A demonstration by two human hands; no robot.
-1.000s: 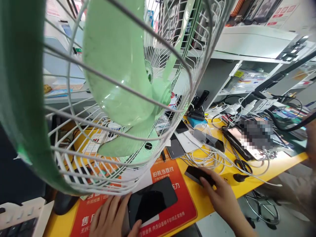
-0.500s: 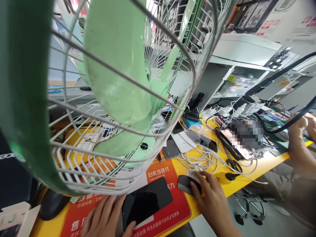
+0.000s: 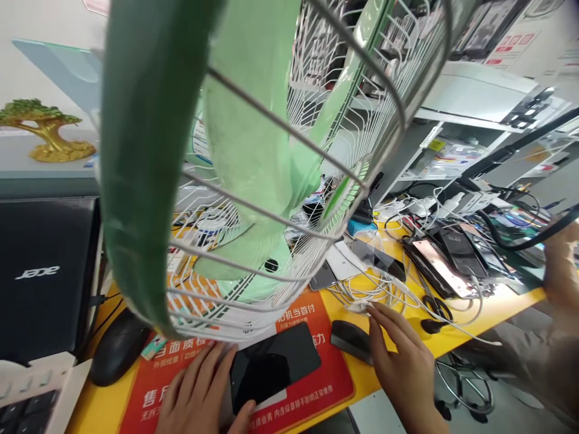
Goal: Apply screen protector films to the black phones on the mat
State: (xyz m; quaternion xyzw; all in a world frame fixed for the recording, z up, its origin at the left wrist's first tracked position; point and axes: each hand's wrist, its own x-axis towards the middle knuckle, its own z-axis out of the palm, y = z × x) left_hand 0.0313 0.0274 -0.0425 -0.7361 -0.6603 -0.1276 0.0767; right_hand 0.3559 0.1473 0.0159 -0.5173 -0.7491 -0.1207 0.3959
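A black smartphone (image 3: 275,364) lies screen up on the red printed mat (image 3: 312,395). My left hand (image 3: 199,389) rests at the phone's left end, fingers stretched flat and thumb touching its lower edge. Farther right, my right hand (image 3: 402,355) reaches over the table with its fingertips together on a small crumpled-looking white item (image 3: 359,306); whether it is cloth or part of a cable I cannot tell. Just left of this hand lies a dark rounded block (image 3: 351,341), its right end close to the thumb.
A large green fan (image 3: 253,150) in a white wire cage fills the near upper middle. White cables (image 3: 375,289), black scissors (image 3: 436,307) and several phones (image 3: 436,265) crowd the right side. A black mouse (image 3: 118,346) and an Acer screen (image 3: 45,271) stand left. Another person's arm (image 3: 561,271) shows at right.
The view has turned left, bringing the laptop and a golden tree ornament into sight. My right hand has lifted off the dark block, its fingertips now on the white item. My left hand stays by the phone.
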